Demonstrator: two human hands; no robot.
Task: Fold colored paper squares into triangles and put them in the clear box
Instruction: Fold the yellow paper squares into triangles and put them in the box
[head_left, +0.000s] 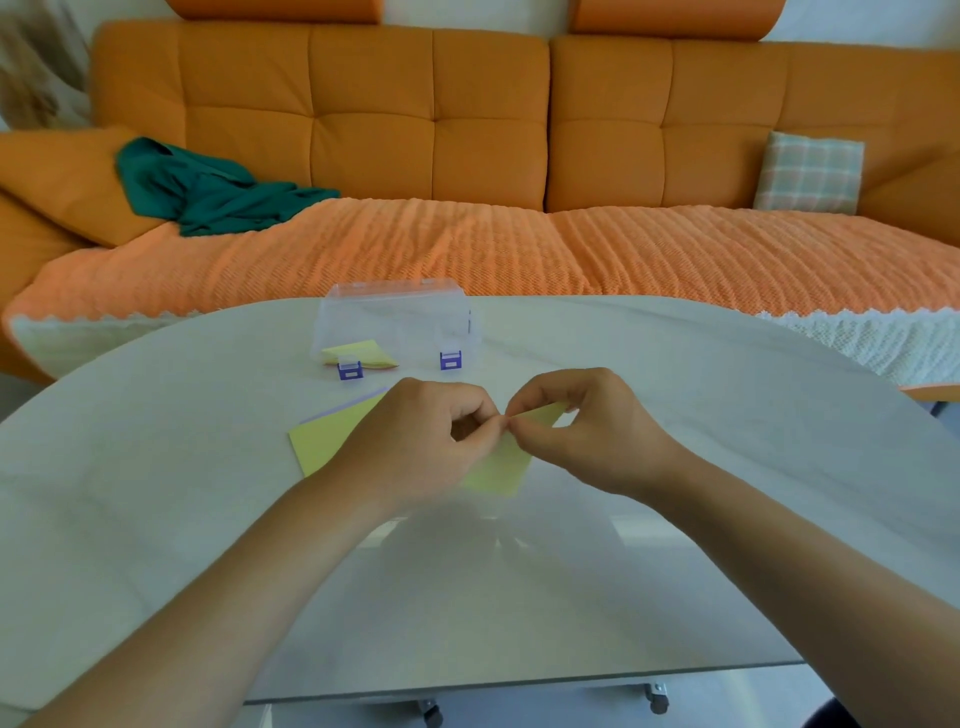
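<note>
Fingers of both hands meet tip to tip in a narrow pinch on one yellow paper square. My left hand takes it from one side and my right hand from the other, and the sheet hangs just over the worktop in front of me. One corner pokes out past my right fingers; the rest droops below the pinch.

I judge I am bringing two corners together for the diagonal fold, and that is where it can spoil. With the sheet in the air and nothing flat behind it, the corners may slide past each other. The crease would then run crooked and give a lopsided triangle. Thin paper may also slip out of so small a pinch.

My left wrist lies over the stack of unfolded squares, so a careless sweep could drag the top sheet askew. The clear box stands farther back, near the far edge, with folded pieces in it. I cannot tell whether its lid is up, so a hasty reach could knock it.
</note>
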